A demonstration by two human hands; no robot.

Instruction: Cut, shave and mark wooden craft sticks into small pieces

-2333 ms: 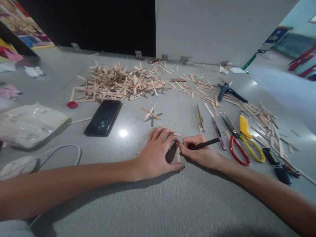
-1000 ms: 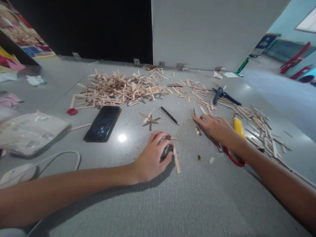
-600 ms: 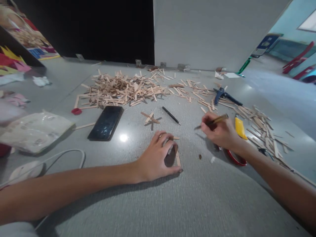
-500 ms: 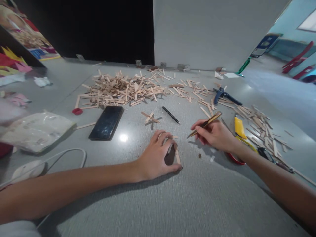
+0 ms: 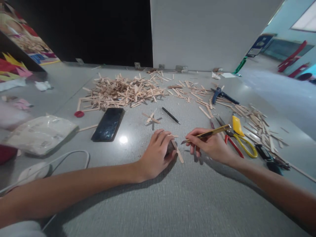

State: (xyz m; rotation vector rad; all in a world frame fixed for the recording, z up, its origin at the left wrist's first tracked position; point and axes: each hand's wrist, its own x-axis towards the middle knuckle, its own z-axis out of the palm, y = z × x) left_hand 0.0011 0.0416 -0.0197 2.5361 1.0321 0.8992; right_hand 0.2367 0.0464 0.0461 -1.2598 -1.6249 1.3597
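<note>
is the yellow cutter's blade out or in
Out: on the yellow cutter, a bare grey blade shows ahead of the right hand.

From my end, the right hand (image 5: 208, 144) now grips the yellow knife (image 5: 213, 132) — earlier it held the pen (image 5: 171, 115), which I see lying on the table (image 5: 158, 204). The knife's tip has come near the wooden stick (image 5: 180, 156); the left hand (image 5: 154, 156) has drawn its thumb in — baring the stick's lower end, now slanted more.

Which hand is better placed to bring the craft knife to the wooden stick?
Right, I'd judge: the right hand holds the craft knife pointed toward the wooden stick, just short of it. The left hand seems busy steadying that stick.
</note>
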